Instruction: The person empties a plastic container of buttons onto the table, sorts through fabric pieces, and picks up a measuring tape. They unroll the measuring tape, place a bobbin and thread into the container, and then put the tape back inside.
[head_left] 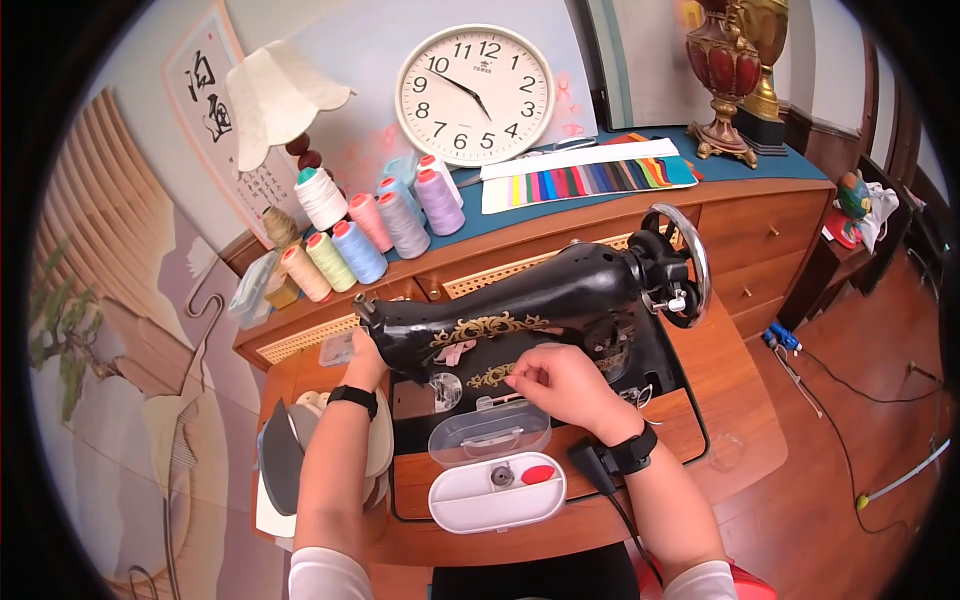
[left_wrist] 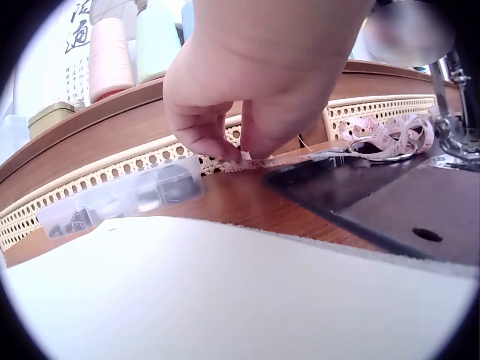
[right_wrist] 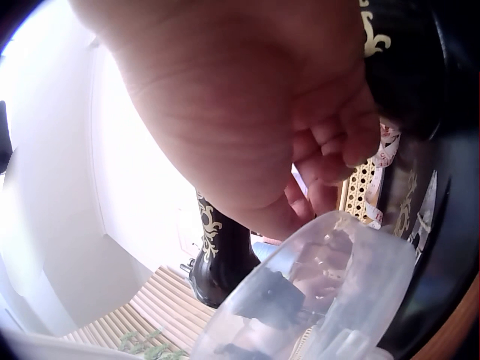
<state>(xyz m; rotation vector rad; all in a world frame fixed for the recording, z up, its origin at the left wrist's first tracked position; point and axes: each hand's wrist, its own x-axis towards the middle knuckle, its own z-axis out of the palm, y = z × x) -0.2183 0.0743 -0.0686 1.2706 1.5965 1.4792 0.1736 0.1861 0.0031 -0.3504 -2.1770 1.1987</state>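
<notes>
A black sewing machine (head_left: 510, 310) with gold scrollwork stands on a wooden table. My left hand (left_wrist: 255, 90) reaches behind the machine's needle end, thumb and finger pinching the end of a pink tape measure (left_wrist: 386, 139). From there the tape runs along the table to a loose coil by the presser foot. In the head view the left hand (head_left: 365, 362) is partly hidden by the machine head. My right hand (head_left: 572, 385) hovers in front of the machine arm, fingers loosely curled, with nothing seen in them. Below it sits an open white sewing box (head_left: 470, 508) with a clear lid (head_left: 490, 432).
Grey and cream flat pieces (head_left: 285, 450) lie at the table's left. A clear case of small parts (left_wrist: 120, 196) is beside the left hand. Thread cones (head_left: 405, 225), a lamp, a clock (head_left: 475, 95) and a colour card (head_left: 590, 180) stand on the cabinet behind.
</notes>
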